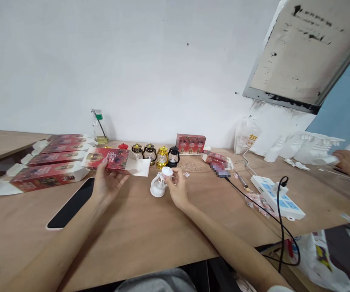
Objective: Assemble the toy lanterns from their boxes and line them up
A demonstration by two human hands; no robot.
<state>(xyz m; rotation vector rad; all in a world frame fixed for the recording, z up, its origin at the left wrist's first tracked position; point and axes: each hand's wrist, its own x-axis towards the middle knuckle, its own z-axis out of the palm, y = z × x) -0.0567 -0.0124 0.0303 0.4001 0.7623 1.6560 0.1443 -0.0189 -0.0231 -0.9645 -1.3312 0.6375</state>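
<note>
My left hand (105, 184) holds a red printed cardboard box (109, 159) from below, its white end flaps open toward the right. In my right hand (178, 188) is a small white lantern (159, 185), tilted, with the fingers around its top cap. Behind the hands stands a row of small lanterns: a gold lantern (162, 157), a black lantern (173, 156) and dark ones with gold tops (150, 153). A red lantern top (123, 146) shows partly behind the held box.
Several open red boxes (45, 175) lie at left, beside a phone (71, 205). Closed boxes (191, 144) stand by the wall. At right are a power strip (278, 198), a black cable (254, 198) and white bags (246, 134). Another person's hand (348, 161) is at far right.
</note>
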